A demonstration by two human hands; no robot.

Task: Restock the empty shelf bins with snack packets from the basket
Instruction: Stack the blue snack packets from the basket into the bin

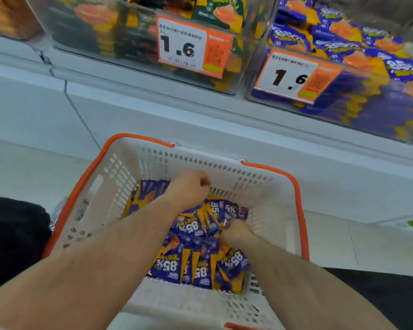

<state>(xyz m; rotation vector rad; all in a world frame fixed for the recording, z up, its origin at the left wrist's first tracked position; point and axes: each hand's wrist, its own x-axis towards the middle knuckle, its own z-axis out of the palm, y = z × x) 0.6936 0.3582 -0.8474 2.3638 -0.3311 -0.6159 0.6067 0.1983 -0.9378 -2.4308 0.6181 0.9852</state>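
Both your hands are down in the white basket [119, 177] with the orange rim, which sits on the floor right in front of the shelf base. Your left hand [188, 186] is toward the far wall of the basket, fingers curled into a fist over the heap of purple-and-yellow snack packets [196, 258] — I honestly can't tell whether that grip has a packet in it or is just balled up. Your right hand [236, 231] is lower and nearer the right wall, fingers dug into the pile and closed around a packet or two, so that grip is holding snack packets.

The packets fill the bottom of the basket in a loose jumble, a lot of them showing "85%" on the front.

Up on the shelf, the clear right bin [379, 110] is stuffed with the same purple packets — price tag [293, 77] on its front reads 1.6. The bin to its left [110, 44] holds dark green-and-orange packets, with a matching 1.6 tag [188, 46].
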